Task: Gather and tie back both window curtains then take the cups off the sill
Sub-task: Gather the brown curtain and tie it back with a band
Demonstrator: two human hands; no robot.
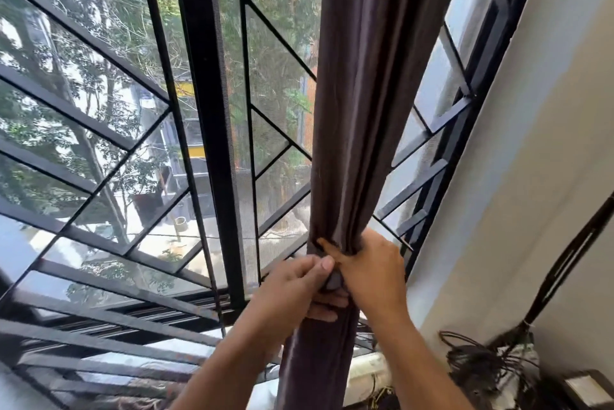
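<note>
A dark brown curtain [362,104] hangs bunched into a narrow column at the right side of the window. Both hands meet at its waist. My left hand [299,280] pinches a short tie end [334,280] of the same brown cloth against the bundle, fingers wrapped behind it. My right hand [368,263] grips the gathered folds from the right, its thumb pressed across the front. Below the hands the curtain falls straight down out of frame. No cups are visible; the sill is mostly hidden by my arms and the cloth.
Black window bars [212,110] and mesh fill the left and centre. A cream wall [531,143] stands to the right. A tangle of dark cables [481,363] lies at lower right by a slanted black rod [571,256].
</note>
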